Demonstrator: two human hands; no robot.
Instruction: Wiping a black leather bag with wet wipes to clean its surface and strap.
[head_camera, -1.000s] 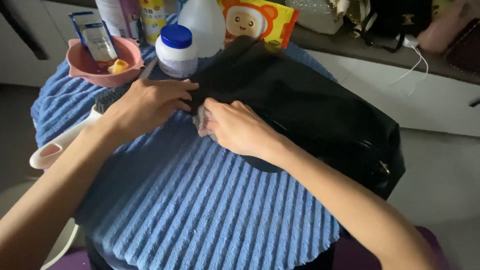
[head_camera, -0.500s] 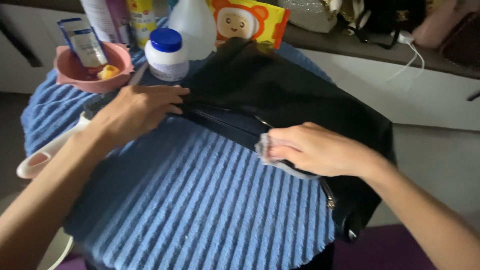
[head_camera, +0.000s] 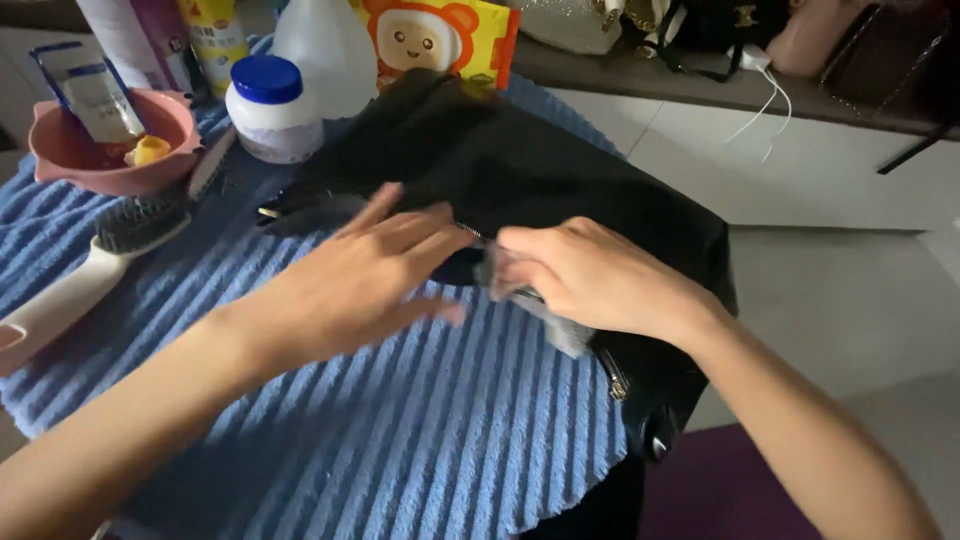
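Item: black bag (head_camera: 560, 190), soft, dark, with a metal zip along its near edge. It lay on its side across the far right part of the surface (head_camera: 400, 440), which was covered by a blue ribbed towel, and its right end hung over the edge.

My left hand (head_camera: 360, 280): flat and open, fingers spread, palm down on the near left edge of the bag and partly over the towel. That grip held nothing; it only pressed.

My right hand (head_camera: 590, 275): closed on a small grey cloth (head_camera: 560, 325), bunched under the fingers and pressed against the zip line of the bag, just beside the left hand's fingertips. A corner of the cloth stuck out below the hand.

Other items on the surface:
- White-handled hairbrush (head_camera: 90, 270) with dark bristles, lying at the left, handle toward me.
- Pink bowl (head_camera: 110, 150) at the far left, holding a small tube and something yellow.
- White jar with a blue lid (head_camera: 270, 110), just behind the bag's left end.
- Translucent white bottle (head_camera: 325, 50) behind the jar.
- Yellow and orange packet with a cartoon face (head_camera: 435, 40), upright behind the bag.
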